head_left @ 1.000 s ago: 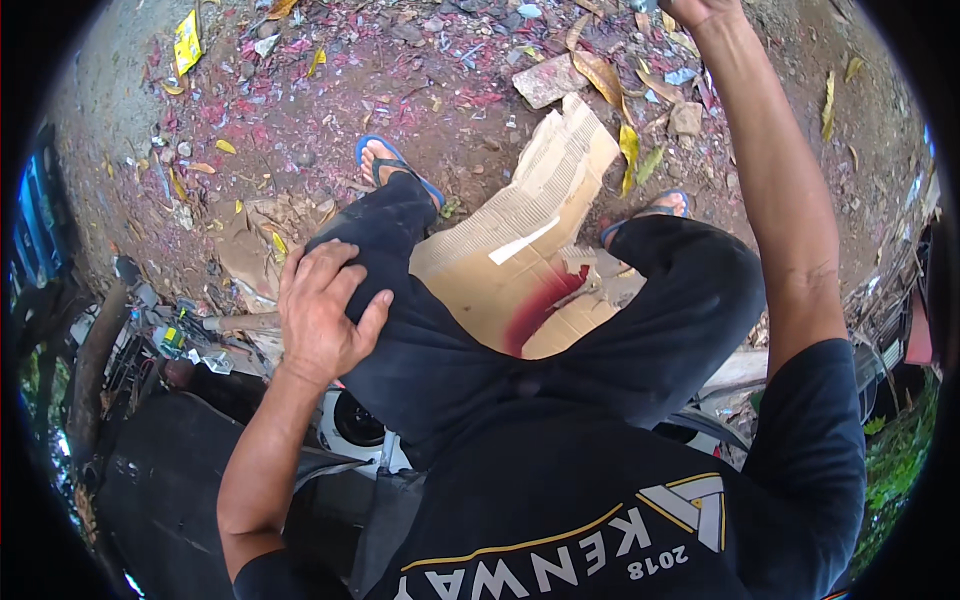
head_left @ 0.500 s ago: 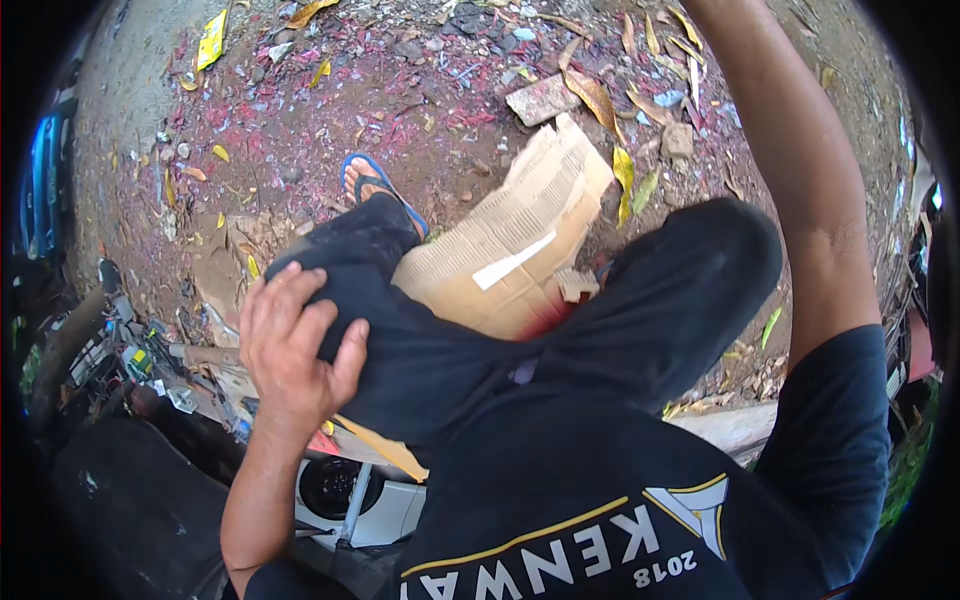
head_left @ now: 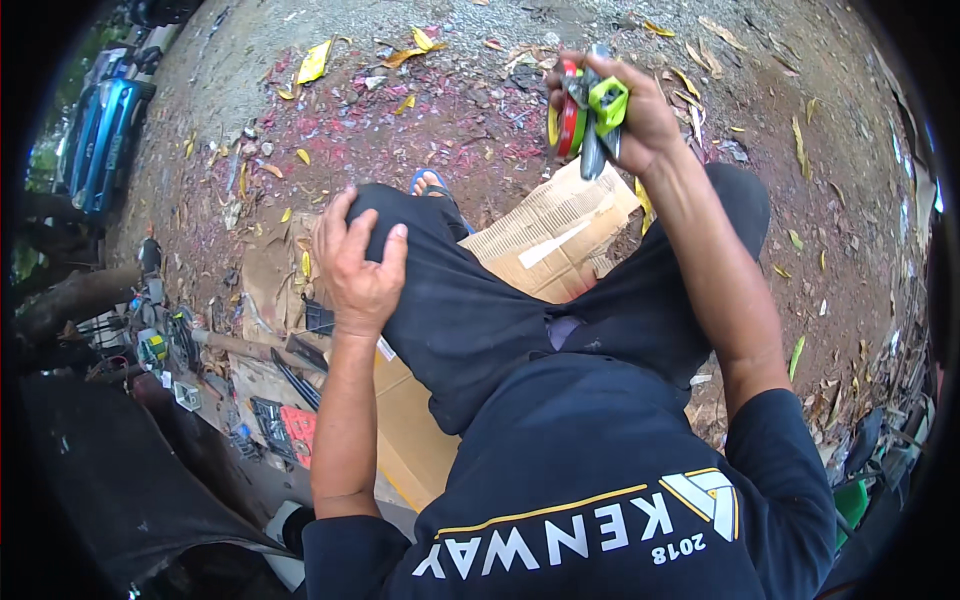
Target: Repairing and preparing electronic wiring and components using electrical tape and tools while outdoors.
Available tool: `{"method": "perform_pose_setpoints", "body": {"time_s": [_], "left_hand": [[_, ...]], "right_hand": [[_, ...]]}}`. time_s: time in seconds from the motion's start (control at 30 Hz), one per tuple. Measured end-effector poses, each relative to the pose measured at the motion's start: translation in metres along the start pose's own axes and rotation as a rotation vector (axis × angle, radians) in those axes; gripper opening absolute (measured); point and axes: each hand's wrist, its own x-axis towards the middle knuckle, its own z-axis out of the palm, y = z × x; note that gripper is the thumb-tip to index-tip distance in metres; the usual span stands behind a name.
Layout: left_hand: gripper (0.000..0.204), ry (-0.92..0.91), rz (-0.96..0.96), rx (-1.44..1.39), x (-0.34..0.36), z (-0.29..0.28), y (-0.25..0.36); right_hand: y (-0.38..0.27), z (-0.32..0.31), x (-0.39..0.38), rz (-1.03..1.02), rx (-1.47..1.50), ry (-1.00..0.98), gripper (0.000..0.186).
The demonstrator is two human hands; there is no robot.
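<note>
Above the ground at the upper right, my right hand (head_left: 640,115) is closed around a bundle of coloured rolls and a tool. Red, yellow and green rings (head_left: 569,115) show in it, looking like tape rolls. A lime-green and dark grey tool (head_left: 607,102) sits beside them; its exact kind is unclear. My left hand (head_left: 358,268) lies on my left knee with its fingers spread, holding nothing. Between my legs a torn piece of brown cardboard (head_left: 495,240) with a white strip lies on the ground, its far right part hidden behind my right hand and its bundle.
To the left lie a wooden pole (head_left: 240,343), a red tool case (head_left: 298,430) and assorted small items. More cardboard (head_left: 415,425) is beside my left thigh. A blue vehicle-like object (head_left: 100,140) stands far left. Leaves, a yellow wrapper (head_left: 313,62) and red scraps litter the dirt.
My right hand, earlier beyond the upper edge, has come into view with the bundle in it. My left hand stays on the knee. The view has shifted, showing more ground ahead.
</note>
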Motion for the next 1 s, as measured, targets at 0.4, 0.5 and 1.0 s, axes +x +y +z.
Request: {"method": "perform_pose_setpoints", "body": {"time_s": [0.4,0.5,1.0], "left_hand": [[0.057,-0.123,0.088,-0.056,-0.118,-0.014,0.023],[0.058,-0.288,0.103,-0.037,-0.146,-0.027,0.036],[0.016,-0.626,-0.197,-0.600,-0.181,-0.028,0.078]], "right_hand": [[0.006,0.095,-0.036,-0.133,-0.218,-0.216,0.035],[0.016,0.087,-0.040,-0.030,-0.233,-0.202,0.041],[0.061,0.103,-0.006,0.393,-0.652,-0.418,0.048]]}}
